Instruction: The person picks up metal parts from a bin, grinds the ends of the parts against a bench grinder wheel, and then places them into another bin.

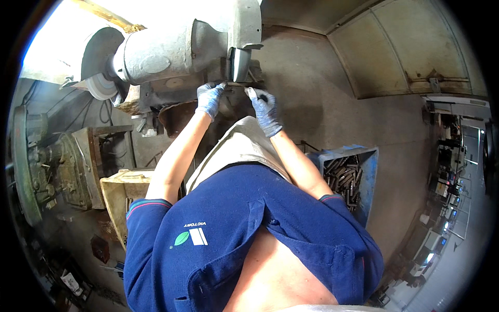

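Slim metal rod [236, 83], right up at the lower edge of the grinding wheel [241, 65], and it bridged the gap between two gloved hands! The left hand [210, 99] had one end, its grip closed down to a pinch; the right hand [265, 111] had the other, thumb and forefinger drawn together on it, the remaining fingers curled. Whether metal met wheel, you couldn't tell: the meeting point was too small to read.

So how far along? This piece looked to be mid-job, up at the machine and not yet set down. Any finished surface on it was too fine to make out, so what remained on it was anyone's call.

Over to the containers! By the right arm, the blue bin [369, 182] carried a jumbled heap of dark metal rods [344, 174], plenty of them, though done or waiting, nothing showed. On the other side stood the cream bin [115, 205], partly covered by the left arm [176, 156]; its contents were mostly hidden, so no count there.
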The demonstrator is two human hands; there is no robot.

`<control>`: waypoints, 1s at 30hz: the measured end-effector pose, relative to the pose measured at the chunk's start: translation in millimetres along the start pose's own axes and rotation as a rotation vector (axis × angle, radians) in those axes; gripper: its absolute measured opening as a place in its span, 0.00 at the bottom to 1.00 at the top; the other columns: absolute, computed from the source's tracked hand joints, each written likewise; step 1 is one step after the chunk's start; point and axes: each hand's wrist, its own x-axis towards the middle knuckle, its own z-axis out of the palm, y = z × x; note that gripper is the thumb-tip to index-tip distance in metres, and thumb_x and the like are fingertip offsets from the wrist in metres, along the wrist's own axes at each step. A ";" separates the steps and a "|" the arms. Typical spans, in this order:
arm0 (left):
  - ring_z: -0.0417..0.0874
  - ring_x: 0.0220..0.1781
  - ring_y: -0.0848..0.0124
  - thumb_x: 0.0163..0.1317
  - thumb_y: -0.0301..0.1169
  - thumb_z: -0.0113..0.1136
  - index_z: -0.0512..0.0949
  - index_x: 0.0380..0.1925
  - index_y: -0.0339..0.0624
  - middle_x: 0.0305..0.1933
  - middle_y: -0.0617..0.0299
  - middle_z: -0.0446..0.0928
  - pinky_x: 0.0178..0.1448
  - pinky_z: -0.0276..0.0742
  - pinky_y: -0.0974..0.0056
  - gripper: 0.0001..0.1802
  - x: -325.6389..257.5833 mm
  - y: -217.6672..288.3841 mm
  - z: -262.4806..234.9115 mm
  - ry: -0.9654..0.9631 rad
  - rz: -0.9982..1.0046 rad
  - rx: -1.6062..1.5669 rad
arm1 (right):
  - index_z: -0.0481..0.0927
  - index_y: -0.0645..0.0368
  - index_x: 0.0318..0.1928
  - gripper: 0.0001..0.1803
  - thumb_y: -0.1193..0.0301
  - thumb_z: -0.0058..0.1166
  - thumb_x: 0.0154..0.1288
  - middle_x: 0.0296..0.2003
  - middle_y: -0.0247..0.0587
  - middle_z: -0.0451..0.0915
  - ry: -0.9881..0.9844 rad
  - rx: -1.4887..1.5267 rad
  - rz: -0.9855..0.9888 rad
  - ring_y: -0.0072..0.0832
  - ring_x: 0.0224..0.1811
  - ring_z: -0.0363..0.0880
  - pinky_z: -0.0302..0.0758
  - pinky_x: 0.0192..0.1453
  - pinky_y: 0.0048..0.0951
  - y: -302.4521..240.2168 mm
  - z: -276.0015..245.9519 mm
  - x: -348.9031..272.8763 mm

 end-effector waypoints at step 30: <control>0.77 0.34 0.80 0.58 0.23 0.61 0.79 0.39 0.31 0.34 0.63 0.81 0.41 0.73 0.74 0.10 -120.1 72.9 31.6 -0.415 0.388 0.095 | 0.80 0.63 0.43 0.19 0.67 0.64 0.51 0.44 0.51 0.79 0.016 -0.472 -0.831 0.45 0.49 0.78 0.73 0.56 0.37 -125.0 -72.5 -83.3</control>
